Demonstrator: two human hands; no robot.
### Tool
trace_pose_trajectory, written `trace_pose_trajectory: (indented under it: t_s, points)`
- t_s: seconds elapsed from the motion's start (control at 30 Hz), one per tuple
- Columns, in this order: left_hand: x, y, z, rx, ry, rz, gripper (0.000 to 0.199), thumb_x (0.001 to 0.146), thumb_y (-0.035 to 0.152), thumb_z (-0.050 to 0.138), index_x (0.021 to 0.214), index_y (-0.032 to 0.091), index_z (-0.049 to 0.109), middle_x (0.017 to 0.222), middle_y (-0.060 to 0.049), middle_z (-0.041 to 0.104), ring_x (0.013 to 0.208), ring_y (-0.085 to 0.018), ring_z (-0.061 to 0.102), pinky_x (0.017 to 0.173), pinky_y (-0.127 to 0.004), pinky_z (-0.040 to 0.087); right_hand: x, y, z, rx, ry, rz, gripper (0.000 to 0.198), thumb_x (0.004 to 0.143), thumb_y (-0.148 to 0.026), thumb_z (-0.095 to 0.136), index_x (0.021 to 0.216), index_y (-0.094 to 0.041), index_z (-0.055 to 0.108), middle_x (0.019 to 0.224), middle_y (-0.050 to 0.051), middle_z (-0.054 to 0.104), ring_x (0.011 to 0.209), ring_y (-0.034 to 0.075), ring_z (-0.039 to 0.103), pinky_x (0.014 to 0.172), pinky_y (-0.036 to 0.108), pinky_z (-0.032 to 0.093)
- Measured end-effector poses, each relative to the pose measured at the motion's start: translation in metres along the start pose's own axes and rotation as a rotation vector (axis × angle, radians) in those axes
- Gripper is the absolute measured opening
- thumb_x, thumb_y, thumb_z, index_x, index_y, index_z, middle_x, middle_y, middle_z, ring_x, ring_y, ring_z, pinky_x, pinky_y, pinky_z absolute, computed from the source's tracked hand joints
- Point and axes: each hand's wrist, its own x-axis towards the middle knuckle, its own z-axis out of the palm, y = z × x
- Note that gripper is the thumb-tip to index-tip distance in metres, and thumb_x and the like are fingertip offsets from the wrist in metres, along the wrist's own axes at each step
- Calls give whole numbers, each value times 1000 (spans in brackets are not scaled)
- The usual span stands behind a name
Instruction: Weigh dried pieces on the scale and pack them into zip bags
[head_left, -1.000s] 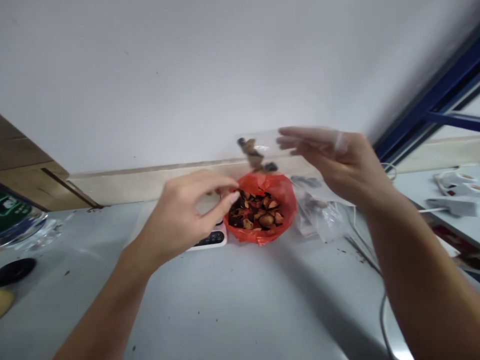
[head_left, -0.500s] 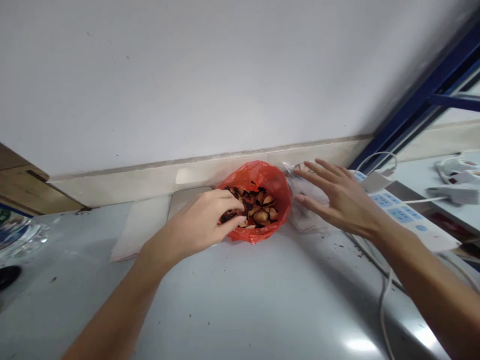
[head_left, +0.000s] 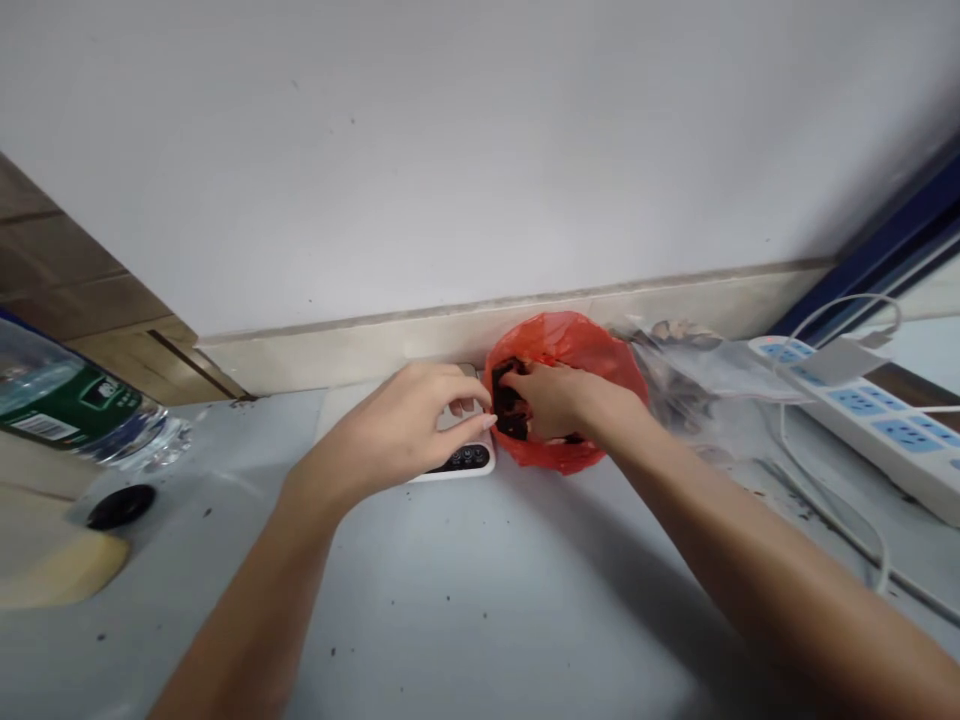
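Note:
A red plastic bag (head_left: 619, 355) stands open against the wall's base, with dark brown dried pieces (head_left: 511, 408) inside. My left hand (head_left: 420, 415) is at the bag's left edge, thumb and forefinger pinched together on its rim. Beneath that hand lies a flat white digital scale (head_left: 484, 463) with a black button panel, mostly covered. My right hand (head_left: 555, 395) reaches into the bag from the right. Its fingertips are down among the pieces, so whether they grip any is hidden.
Clear plastic bags (head_left: 682, 375) lie right of the red bag. Further right is a white power strip (head_left: 862, 410) with cables (head_left: 840, 500). At left are a green-labelled bottle (head_left: 90, 400) and a black round cap (head_left: 121, 507). Dark crumbs dot the grey tabletop (head_left: 450, 640).
My right hand has gone from above the clear bag into the red bag. My left hand has come out of the pieces to the bag's left rim. The view has shifted left.

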Motion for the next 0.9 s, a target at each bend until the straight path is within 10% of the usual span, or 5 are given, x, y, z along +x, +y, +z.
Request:
trace_pose_trajectory:
  t_s: [0.2,0.37,0.53,0.9]
  points:
    - [-5,-7,-5,5,24,1,25,101,37,58,97,24,79,100,0,80,86,-17,70,70,-27,51,3,-14,-5,-24,-122,179,109,77,-2,68,171,-39,27,177,15,31,156,52,37,99,67,58]
    - [-5,-9,-5,3,22,36,22,101,32,59,98,25,79,98,1,81,85,-16,69,73,-27,50,7,-4,-2,-2,-80,151,86,80,-5,69,160,-26,47,155,19,58,141,44,57,96,52,61]
    - [-3,-7,-4,19,24,26,24,101,34,58,94,24,79,93,0,79,81,-17,69,68,-28,49,4,-7,-1,-7,-30,109,77,85,-7,67,158,-27,51,162,19,52,152,47,44,102,51,57]
    - [-3,-15,0,50,21,33,28,102,40,56,97,24,79,99,-3,80,88,-21,72,67,-30,49,4,-16,-3,63,-81,100,69,94,-9,53,160,-22,45,147,23,65,117,38,74,87,44,58]
